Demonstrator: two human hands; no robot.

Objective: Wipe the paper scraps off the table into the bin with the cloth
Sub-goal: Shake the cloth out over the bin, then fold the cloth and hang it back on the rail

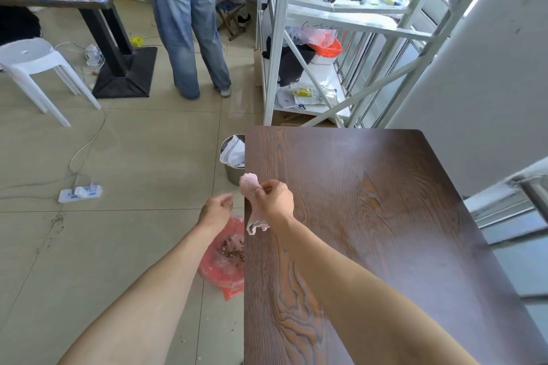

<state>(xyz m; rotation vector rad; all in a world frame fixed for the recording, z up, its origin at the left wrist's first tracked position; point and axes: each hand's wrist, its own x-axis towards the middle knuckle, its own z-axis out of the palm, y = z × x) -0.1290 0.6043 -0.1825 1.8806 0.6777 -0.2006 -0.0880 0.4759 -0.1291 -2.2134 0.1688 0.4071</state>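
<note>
So the right hand (274, 198) has its fingers pinched tight around a pink cloth (252, 201), right at the left edge of the dark wood surface (370, 216). The cloth is bunched up; one end pokes out above the fingers and the other hangs down below the hand, over the edge. The left hand (216, 210) is just beside it, off the surface and over the floor, holding nothing, fingers loosely curled and a bit apart. Straight below that hand there's a bin lined with a red plastic bag (221, 264), tucked against the side of the surface, with a heap of small paper scraps (232, 252) in it. A few tiny bits lie on the floor tiles near the bag. Further along the same edge stands a metal bucket (232, 172) with white crumpled stuff inside. The wood top looks bare from here.
</note>
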